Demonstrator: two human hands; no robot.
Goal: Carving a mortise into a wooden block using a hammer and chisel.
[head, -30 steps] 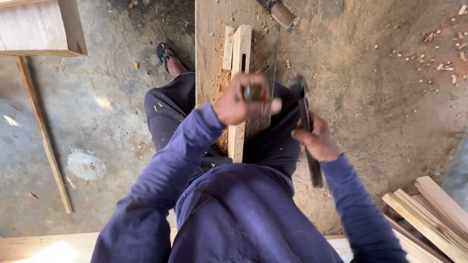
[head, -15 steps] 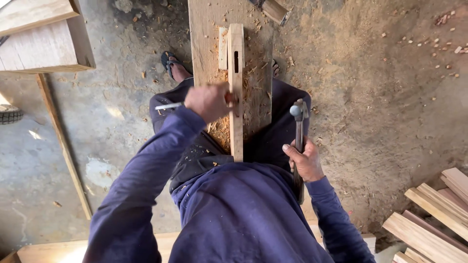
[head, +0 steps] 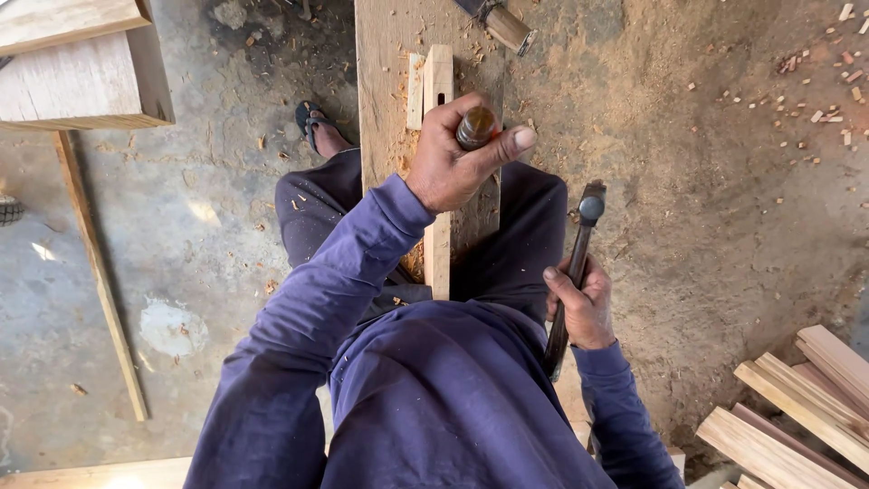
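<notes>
Since half a second ago, the left hand (head: 453,163) has swung rightward and is now standing the chisel (head: 476,127) upright over the narrow wooden strip (head: 439,226), its butt facing up. Fingers are wrapping tight round the handle, thumb stretching out, steadying the blade on the strip. The strip is lying along the plank bench (head: 389,54), pinned between the person's thighs. Right hand (head: 584,308) is gripping the hammer (head: 579,263), head up beside the knee.

Stacked slats (head: 797,407), thin batten (head: 100,281) (floor)
</notes>
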